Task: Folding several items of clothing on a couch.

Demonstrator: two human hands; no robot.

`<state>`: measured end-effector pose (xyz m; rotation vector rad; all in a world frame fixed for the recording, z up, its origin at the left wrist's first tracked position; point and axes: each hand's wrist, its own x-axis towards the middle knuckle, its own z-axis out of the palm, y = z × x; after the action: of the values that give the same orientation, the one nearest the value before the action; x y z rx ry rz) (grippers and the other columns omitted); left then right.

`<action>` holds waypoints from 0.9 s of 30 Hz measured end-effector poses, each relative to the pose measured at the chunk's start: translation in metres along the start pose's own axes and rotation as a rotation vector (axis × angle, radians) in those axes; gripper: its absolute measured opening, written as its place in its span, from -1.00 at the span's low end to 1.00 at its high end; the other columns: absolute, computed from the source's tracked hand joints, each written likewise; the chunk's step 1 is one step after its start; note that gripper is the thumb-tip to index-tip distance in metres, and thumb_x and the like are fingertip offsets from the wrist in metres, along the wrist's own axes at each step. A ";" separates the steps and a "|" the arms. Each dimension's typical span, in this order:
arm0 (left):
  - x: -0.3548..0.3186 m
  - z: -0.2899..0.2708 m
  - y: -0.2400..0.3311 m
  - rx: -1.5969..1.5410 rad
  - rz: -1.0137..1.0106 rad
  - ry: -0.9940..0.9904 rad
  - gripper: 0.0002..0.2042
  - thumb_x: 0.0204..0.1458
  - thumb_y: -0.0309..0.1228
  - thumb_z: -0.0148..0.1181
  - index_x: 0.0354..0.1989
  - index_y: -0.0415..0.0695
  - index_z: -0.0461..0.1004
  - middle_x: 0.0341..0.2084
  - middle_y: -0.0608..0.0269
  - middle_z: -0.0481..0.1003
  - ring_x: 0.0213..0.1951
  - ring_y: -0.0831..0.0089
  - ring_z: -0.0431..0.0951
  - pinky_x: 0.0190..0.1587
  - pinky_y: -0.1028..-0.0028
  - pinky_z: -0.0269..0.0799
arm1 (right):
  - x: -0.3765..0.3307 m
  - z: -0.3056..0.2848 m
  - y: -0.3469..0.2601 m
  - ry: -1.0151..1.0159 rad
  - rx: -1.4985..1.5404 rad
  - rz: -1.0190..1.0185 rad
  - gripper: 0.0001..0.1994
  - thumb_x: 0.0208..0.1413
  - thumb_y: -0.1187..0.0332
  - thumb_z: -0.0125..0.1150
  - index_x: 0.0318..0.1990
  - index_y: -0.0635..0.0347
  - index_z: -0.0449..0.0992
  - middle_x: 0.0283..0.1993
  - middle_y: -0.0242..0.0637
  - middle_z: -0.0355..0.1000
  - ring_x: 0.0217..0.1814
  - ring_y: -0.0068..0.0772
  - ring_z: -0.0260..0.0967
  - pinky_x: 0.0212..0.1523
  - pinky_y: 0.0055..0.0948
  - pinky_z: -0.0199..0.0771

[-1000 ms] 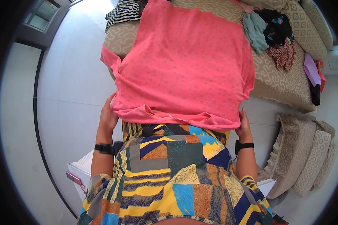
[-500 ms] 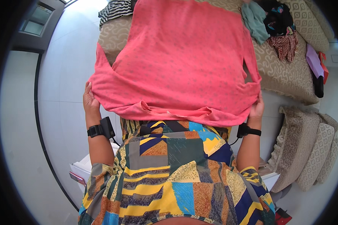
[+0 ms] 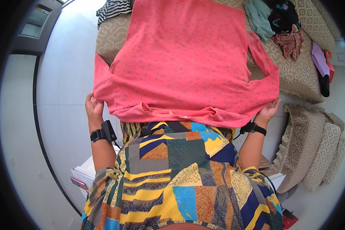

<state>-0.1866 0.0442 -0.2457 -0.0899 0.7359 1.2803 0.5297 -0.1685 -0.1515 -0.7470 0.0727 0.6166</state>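
Left hand [image 3: 94,107]: pinches the near-left edge of a pink, grey-dotted, long-sleeved fabric top [image 3: 184,57].
Right hand [image 3: 269,110]: pinches the opposite edge, equally near.
Pink top: spans between and ahead of both, long axis running away, neckline nearest, partly over a beige patterned sofa [image 3: 301,76].
Hidden: some fingertips, behind cloth; far end, cut off.

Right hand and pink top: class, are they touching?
Touching: in the head view, the right hand meets the pink top at its near right edge, with no gap visible.
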 end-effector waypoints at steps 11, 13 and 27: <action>-0.007 0.050 -0.036 0.116 -0.027 0.116 -0.59 0.16 -0.34 0.11 0.14 -0.24 0.30 0.12 0.00 0.39 0.15 0.16 0.40 0.21 0.15 0.30 | -0.029 -0.020 0.047 -0.046 -0.088 0.499 -0.56 0.32 0.17 -0.15 0.22 0.26 0.28 0.24 -0.10 0.31 0.29 -0.11 0.23 0.32 -0.03 0.20; -0.006 0.043 -0.021 0.091 0.026 0.064 -0.60 0.17 -0.36 0.09 0.15 -0.25 0.29 0.13 0.00 0.38 0.17 0.16 0.37 0.25 0.14 0.25 | -0.021 -0.015 0.033 0.068 -0.238 0.355 -0.57 0.33 0.19 -0.18 0.22 0.27 0.28 0.25 -0.09 0.30 0.31 -0.09 0.21 0.33 -0.02 0.17; -0.012 0.055 -0.018 0.057 0.198 0.189 -0.58 0.15 -0.49 0.08 0.17 -0.33 0.23 0.14 -0.03 0.35 0.21 0.15 0.31 0.31 0.16 0.16 | -0.050 0.111 -0.007 -0.138 -0.352 -0.332 -0.67 0.32 0.21 -0.09 0.09 0.24 0.34 0.06 -0.13 0.39 0.13 -0.17 0.33 0.18 -0.11 0.31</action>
<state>-0.1472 0.0535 -0.2030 -0.0940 0.9616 1.4516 0.4758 -0.1245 -0.0514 -1.0283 -0.2899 0.3635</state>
